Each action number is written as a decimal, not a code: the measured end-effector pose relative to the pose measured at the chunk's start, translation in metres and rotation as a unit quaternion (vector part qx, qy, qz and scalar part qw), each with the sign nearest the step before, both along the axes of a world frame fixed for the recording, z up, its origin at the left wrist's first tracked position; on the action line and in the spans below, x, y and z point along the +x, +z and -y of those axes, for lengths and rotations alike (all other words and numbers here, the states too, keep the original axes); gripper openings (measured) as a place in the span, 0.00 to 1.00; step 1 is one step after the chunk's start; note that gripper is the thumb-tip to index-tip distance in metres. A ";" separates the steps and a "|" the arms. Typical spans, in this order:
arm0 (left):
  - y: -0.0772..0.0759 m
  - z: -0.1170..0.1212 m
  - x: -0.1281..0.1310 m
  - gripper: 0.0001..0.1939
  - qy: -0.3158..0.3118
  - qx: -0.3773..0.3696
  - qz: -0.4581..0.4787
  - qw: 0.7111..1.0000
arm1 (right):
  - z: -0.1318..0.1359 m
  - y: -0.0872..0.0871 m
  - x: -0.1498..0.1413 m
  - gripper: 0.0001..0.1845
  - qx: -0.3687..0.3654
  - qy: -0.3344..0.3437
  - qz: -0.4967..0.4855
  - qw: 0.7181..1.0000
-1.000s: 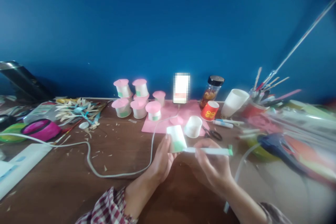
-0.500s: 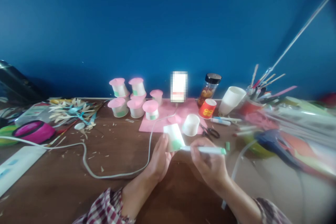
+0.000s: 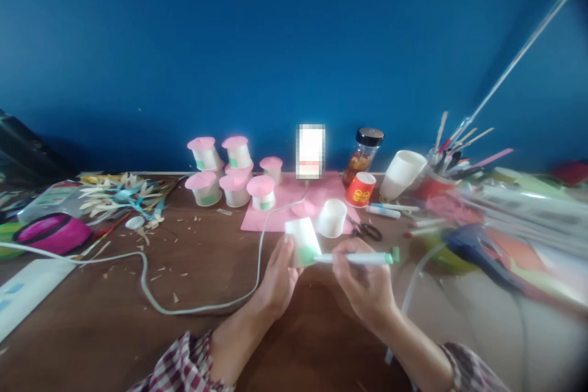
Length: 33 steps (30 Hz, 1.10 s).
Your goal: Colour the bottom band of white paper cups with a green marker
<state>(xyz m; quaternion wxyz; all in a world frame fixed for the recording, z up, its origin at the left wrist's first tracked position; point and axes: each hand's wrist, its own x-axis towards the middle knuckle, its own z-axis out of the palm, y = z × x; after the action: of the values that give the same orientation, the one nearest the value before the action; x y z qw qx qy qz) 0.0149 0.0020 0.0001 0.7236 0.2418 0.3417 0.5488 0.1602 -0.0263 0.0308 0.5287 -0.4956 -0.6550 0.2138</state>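
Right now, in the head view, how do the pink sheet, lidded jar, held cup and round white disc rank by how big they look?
Largest to smallest:
1. Pink sheet
2. Lidded jar and held cup: too close to rank, and the cup is nearer the camera
3. Round white disc

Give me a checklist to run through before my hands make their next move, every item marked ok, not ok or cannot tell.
1. White paper cup with a green patch held in the left hand: ok.
2. Slim white marker pen held in the right hand: ok.
3. Pen tip touching the cup: cannot tell; it is at the green patch, but blurred.
4. Dark-handled scissors out of both hands: ok, lying beyond the right hand.
5. Thin white cable clear of the left hand: cannot tell; it runs close beside it.
6. Brown wooden table free of scraps: not ok; pale slivers lie scattered.
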 end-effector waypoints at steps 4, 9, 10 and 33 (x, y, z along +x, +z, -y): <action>0.000 0.000 0.000 0.18 0.001 0.002 0.001 1.000 | 0.001 -0.001 0.000 0.05 -0.005 0.016 0.012 1.000; 0.000 -0.001 0.001 0.21 0.013 0.015 0.022 1.000 | 0.001 0.001 0.001 0.07 0.005 -0.022 0.012 1.000; 0.000 -0.001 0.001 0.21 0.011 0.016 0.024 1.000 | 0.001 0.002 0.001 0.07 0.004 -0.018 0.011 1.000; 0.002 0.001 0.000 0.20 -0.008 0.018 -0.004 1.000 | 0.002 0.001 -0.003 0.06 -0.025 0.022 0.010 0.999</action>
<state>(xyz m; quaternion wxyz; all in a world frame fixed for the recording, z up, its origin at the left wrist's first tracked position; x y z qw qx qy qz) 0.0145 0.0013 0.0021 0.7218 0.2600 0.3326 0.5484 0.1572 -0.0281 0.0320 0.5048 -0.4963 -0.6652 0.2373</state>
